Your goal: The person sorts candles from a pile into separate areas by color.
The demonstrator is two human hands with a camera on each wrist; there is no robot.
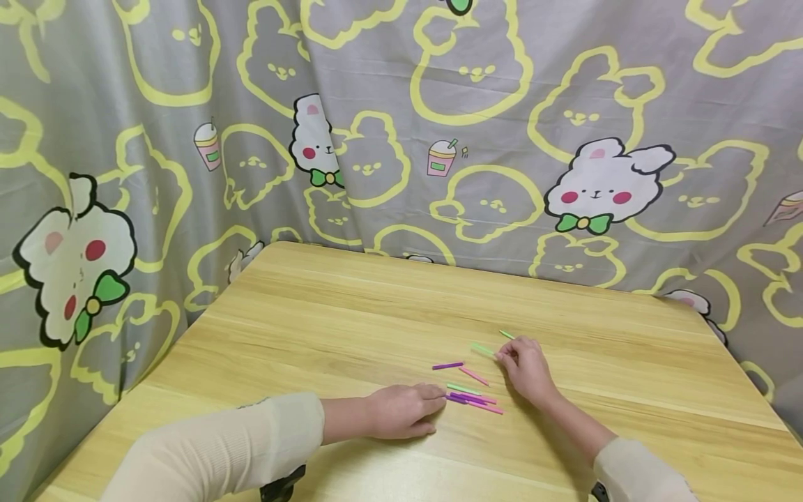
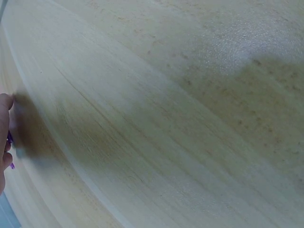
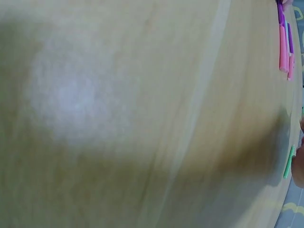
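My left hand (image 1: 404, 411) rests low over the table, its fingertips at the left end of a purple stick (image 1: 456, 399); its thumb lies apart from the fingers. Close beside that stick lie other purple and pink sticks, with a light green stick (image 1: 464, 389) behind them. Farther right, my right hand (image 1: 528, 368) pinches one end of a blurred light green stick (image 1: 483, 348). Just behind its fingers lies another green stick (image 1: 506, 335), partly hidden. Only the edge of each hand shows in its wrist view, with pink sticks (image 3: 283, 47) at the right wrist view's upper right.
Between the hands, a separate purple stick (image 1: 447, 365) and a slanted pink stick (image 1: 474, 376) lie on the wooden table (image 1: 326, 307). A grey curtain (image 1: 376, 84) with cartoon figures hangs along the table's back and left edges.
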